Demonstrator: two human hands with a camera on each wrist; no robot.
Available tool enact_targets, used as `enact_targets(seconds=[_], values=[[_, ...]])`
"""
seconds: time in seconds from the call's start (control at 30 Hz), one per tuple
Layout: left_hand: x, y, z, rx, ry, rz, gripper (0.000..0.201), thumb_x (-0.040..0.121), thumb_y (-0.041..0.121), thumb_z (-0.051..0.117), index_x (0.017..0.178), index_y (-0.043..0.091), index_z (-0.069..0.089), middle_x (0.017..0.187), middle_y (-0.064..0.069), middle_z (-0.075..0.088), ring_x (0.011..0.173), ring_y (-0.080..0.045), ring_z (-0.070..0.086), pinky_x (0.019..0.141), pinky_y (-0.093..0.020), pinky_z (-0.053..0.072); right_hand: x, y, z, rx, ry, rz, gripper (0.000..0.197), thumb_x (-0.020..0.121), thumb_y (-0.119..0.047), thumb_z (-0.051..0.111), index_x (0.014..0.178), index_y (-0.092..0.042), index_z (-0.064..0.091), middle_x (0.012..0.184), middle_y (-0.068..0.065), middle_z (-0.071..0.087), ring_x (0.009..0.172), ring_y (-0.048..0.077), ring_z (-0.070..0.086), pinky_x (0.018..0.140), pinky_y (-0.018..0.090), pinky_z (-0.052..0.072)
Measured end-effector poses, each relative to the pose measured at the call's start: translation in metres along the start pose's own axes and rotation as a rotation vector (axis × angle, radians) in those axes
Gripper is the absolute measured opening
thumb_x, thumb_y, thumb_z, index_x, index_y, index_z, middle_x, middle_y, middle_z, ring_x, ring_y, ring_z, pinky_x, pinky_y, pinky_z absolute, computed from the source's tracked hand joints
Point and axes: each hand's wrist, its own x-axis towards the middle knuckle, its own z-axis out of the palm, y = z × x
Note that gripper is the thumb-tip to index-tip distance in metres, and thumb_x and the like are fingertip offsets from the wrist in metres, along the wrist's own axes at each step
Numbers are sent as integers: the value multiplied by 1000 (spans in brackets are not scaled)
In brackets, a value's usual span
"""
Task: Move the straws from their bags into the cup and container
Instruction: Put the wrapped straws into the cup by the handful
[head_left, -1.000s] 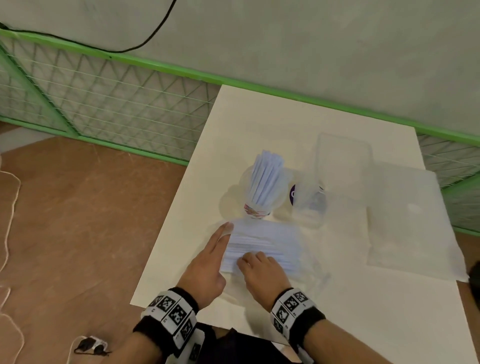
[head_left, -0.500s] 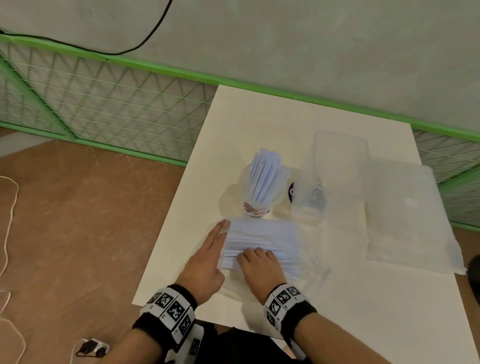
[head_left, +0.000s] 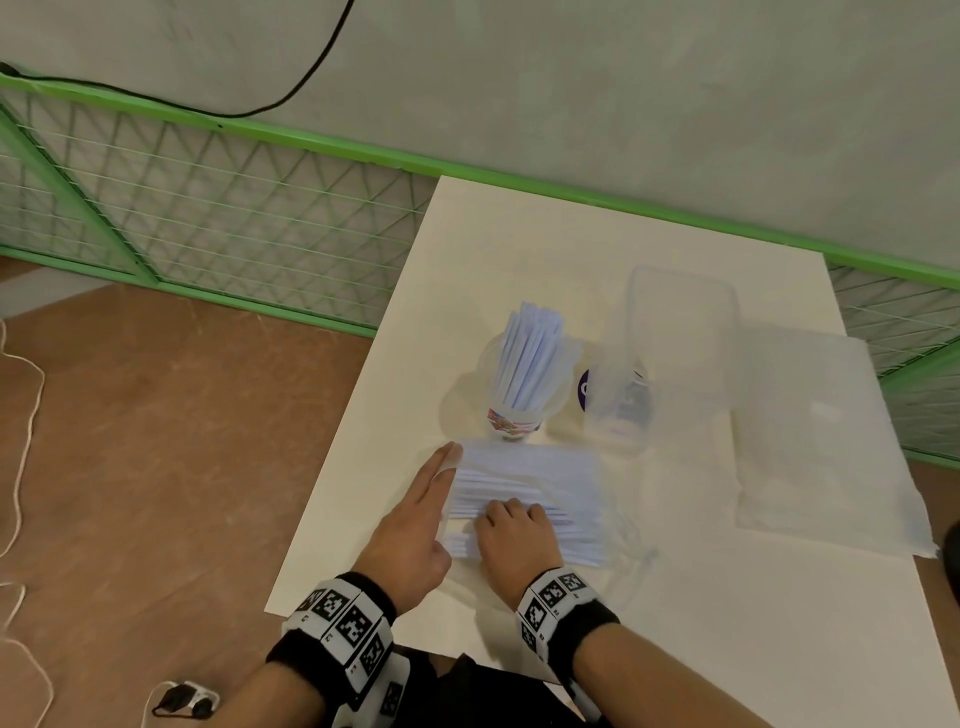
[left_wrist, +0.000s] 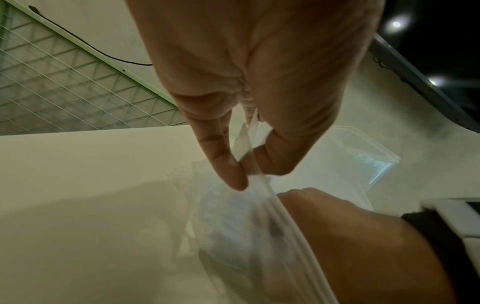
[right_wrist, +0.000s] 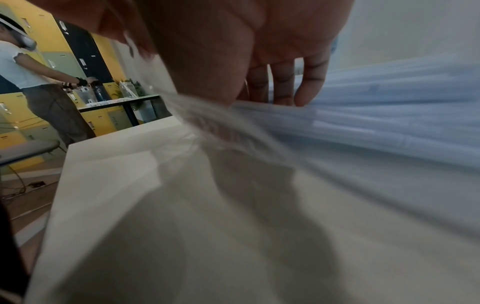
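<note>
A clear bag of white wrapped straws (head_left: 540, 483) lies flat on the white table (head_left: 519, 249), close to me. My left hand (head_left: 444, 475) lies along the bag's left end; in the left wrist view its thumb and forefinger (left_wrist: 233, 162) pinch the bag's plastic edge (left_wrist: 262, 185). My right hand (head_left: 511, 517) rests on the bundle with fingers (right_wrist: 309, 82) curled into the straws (right_wrist: 389, 107). Just behind the bag stands a clear cup (head_left: 514, 415) filled with upright straws (head_left: 530, 358). The clear rectangular container (head_left: 680, 322) stands to the cup's right.
A small clear tub with a purple label (head_left: 615, 405) stands between the cup and the container. A flat, empty clear bag (head_left: 821, 441) lies at the right. A green mesh fence (head_left: 208, 218) runs behind. The table's left edge is beside my left hand.
Both hands stay on the bag; my right hand has crept slightly left along the bundle. The cup and the container have not moved.
</note>
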Motion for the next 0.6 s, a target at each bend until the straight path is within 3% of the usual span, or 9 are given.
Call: enact_targets(seconds=[0.1,0.2,0.27,0.4,0.43,0.5,0.53,0.6], values=[[0,0,0,2,2,4,104,74,-9,48,153,39,2,156,33,-8,127,-13,46,69,4,34,-2,2,-4,-4,-44,-9,20,55,-20,80,71,-13,69,76,5,66,73,28,65,63,39,52],[-1,1,-1,-3,6,1,104,73,-11,47,153,39,4,156,33,-7,125,-12,46,69,3,35,-5,8,-6,-2,-84,-73,32,84,-29,55,108,-9,60,107,11,65,102,33,59,90,47,41],[-1,1,-2,0,9,-1,104,73,-12,47,153,40,5,155,34,-6,124,-11,47,69,4,35,-8,13,-9,90,-30,-76,38,89,-36,44,118,-12,49,109,8,65,101,31,59,93,45,35],[1,-2,-2,-5,11,2,105,72,-13,47,153,39,6,153,37,-7,127,-12,45,73,6,32,-16,30,-17,369,40,-35,29,89,-41,48,107,-19,53,92,-1,68,85,26,62,82,35,41],[1,-2,-2,-6,13,4,105,72,-14,47,153,39,6,153,38,-6,128,-12,45,75,7,31,-18,34,-20,491,62,-49,23,88,-42,50,96,-21,56,83,-3,66,78,25,60,74,33,42],[2,-2,-2,-7,17,12,105,72,-14,47,153,38,7,153,37,-5,129,-13,44,76,7,31,-24,35,-33,716,122,-89,25,88,-42,53,71,-25,48,64,-11,51,63,13,48,63,28,37],[2,-2,-2,-9,21,16,104,72,-14,47,153,38,8,153,36,-4,130,-14,44,77,7,31,-29,33,-40,818,180,-95,29,89,-42,55,67,-27,43,61,-13,47,62,7,44,62,27,36],[3,-2,-2,-7,32,19,104,71,-14,47,153,38,9,154,36,-3,129,-15,44,76,6,32,-39,28,-59,1040,315,-64,25,88,-40,62,68,-27,53,71,-12,56,73,6,55,69,26,44]])
